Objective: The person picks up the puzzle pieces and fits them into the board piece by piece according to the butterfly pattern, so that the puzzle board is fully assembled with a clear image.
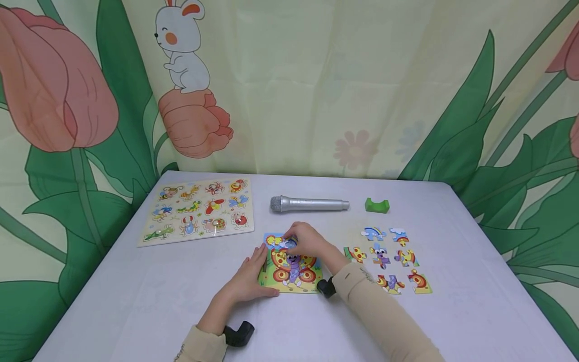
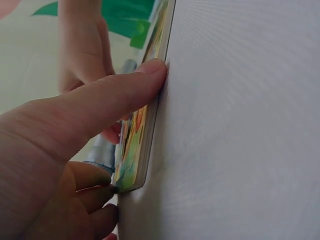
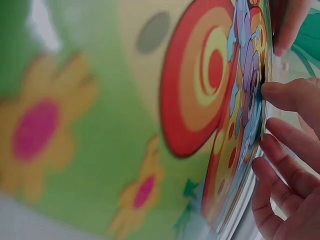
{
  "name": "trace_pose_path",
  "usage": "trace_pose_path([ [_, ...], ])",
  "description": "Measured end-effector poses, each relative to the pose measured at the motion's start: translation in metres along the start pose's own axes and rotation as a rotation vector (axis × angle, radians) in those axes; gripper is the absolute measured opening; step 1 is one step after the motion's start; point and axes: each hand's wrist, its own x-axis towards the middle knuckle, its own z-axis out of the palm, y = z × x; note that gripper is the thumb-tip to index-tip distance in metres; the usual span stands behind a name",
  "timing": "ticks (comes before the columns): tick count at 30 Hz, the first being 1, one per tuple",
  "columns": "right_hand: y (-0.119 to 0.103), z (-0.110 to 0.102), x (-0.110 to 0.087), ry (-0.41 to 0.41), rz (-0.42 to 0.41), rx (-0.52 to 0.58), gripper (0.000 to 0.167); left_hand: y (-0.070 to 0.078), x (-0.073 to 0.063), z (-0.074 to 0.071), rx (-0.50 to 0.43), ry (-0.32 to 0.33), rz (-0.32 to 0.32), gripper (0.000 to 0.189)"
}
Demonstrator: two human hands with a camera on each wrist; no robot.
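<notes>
A square butterfly puzzle board [image 1: 294,281] lies on the table before me, its picture showing a purple-bodied butterfly with red and yellow wings. My left hand [image 1: 248,279] is at its near left corner: the fingers touch the left edge and the thumb [image 2: 150,67] rests at the near edge. At the far edge my right hand [image 1: 307,241] pinches a small blue puzzle piece [image 1: 290,243], largely hidden by thumb and fingers. In the right wrist view that thumb [image 3: 280,95] meets the board's surface, with the other fingers bent at the edge.
Several loose puzzle pieces [image 1: 380,256] lie in rows to the right, partly behind the right sleeve. A silver toy microphone [image 1: 312,204] and a green block [image 1: 377,205] with a curved top stand beyond the board. An insect peg board [image 1: 246,229] lies at the far left.
</notes>
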Motion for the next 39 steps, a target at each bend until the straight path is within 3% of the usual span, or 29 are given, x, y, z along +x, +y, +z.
trace_pose_path([
  [22, -0.016, 0.006, 0.015, -0.031, 0.010, -0.041, 0.035, -0.001, 0.001, 0.000, 0.005, -0.002, 0.007, 0.106],
  [39, -0.010, 0.002, 0.009, -0.017, -0.015, -0.013, 0.043, -0.002, 0.000, 0.001, 0.006, 0.002, 0.012, 0.107],
])
